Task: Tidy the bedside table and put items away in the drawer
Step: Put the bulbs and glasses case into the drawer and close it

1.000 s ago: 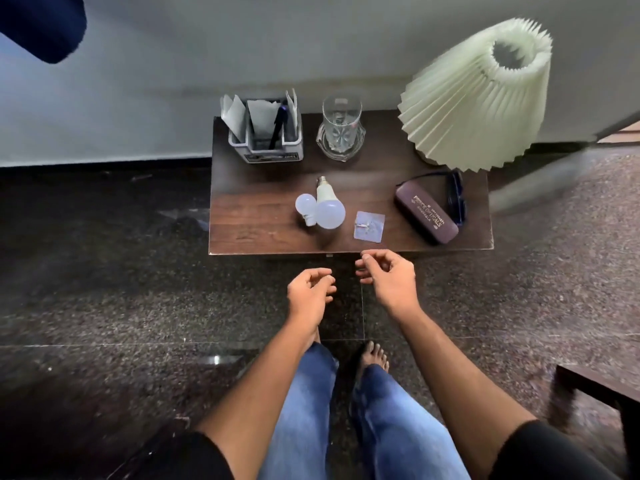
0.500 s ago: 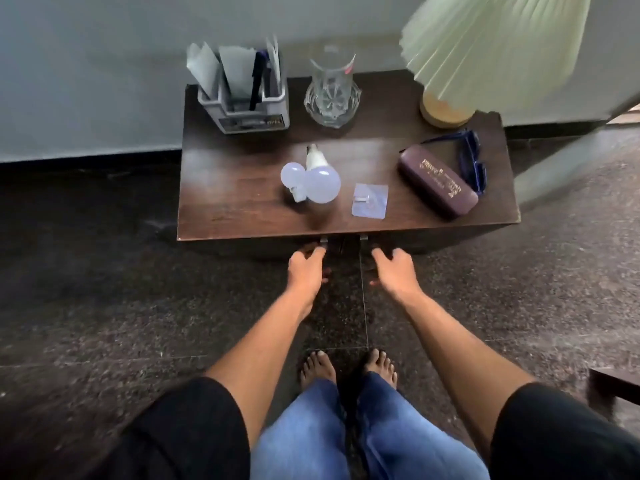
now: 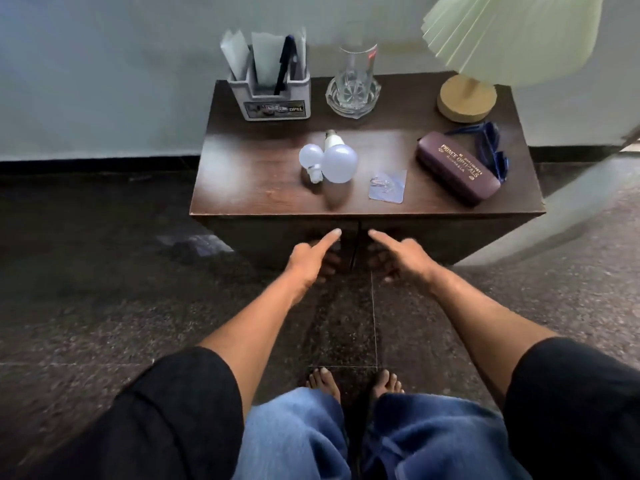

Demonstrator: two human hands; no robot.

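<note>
1. Head view: a dark brown wooden bedside table (image 3: 249, 174) fills the upper middle of the frame, set against a pale wall. Its shadowed drawer front (image 3: 277, 233) sits flush under the tabletop, split by a vertical seam near the centre.
2. At the table's upper left corner stands a grey plastic organiser box (image 3: 273, 98) holding folded papers and a dark pen.
3. Right of it and lower, a small white light bulb (image 3: 310, 157) lies touching a larger white light bulb (image 3: 339, 163).
4. Below the bulbs, the left hand (image 3: 308, 254) reaches to the drawer front just left of the seam. Its forefinger is straight and the other fingers curl into shadow, so I cannot tell whether they grasp anything.
5. At the back, centre, a clear drinking glass (image 3: 356, 64) stands upright in a cut-glass dish (image 3: 353, 102).
6. Near the front edge lies a clear square adhesive pad with a metal hook (image 3: 388, 186).
7. The right hand (image 3: 405, 254) mirrors the left just right of the seam, forefinger out. The remaining fingers are hidden in shadow, so I cannot tell its hold.
8. A maroon oblong spectacle case with gold lettering (image 3: 457, 168) lies diagonally on the right side of the table.
9. Blue-framed sunglasses (image 3: 491, 147) lie just beside it, behind.
10. A lamp with a round wooden base (image 3: 465, 98) stands at the upper right corner, under a pale green pleated shade (image 3: 512, 36).
</note>
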